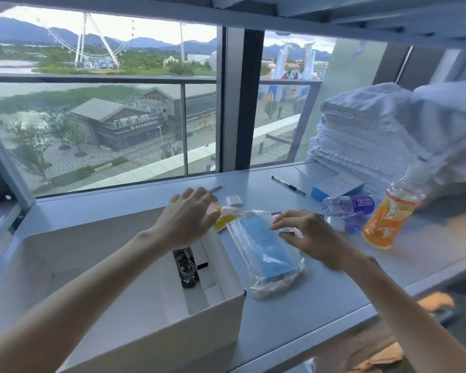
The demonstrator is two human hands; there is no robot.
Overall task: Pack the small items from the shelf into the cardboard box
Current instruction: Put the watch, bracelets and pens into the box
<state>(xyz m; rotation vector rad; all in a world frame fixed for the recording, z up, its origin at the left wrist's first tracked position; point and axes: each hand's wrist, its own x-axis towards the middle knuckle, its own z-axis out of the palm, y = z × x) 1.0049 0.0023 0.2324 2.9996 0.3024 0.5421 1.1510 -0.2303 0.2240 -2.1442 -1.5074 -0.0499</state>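
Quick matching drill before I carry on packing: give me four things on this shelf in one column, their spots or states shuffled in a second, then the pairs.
1. orange drink bottle
2. black pen
3. bag of blue items
4. black chain

A. inside the cardboard box
B. under the right hand
C. near the window
D. far right, beside the folded towels

Pairs: 1-D, 2-C, 3-B, 4-A

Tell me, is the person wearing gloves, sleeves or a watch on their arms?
No. Both forearms are bare all the way to the bottom of the picture, with no sleeves in view. The left hand and the right hand wear no gloves, and no watch, bracelet or ring shows, though the right hand is a little blurred.
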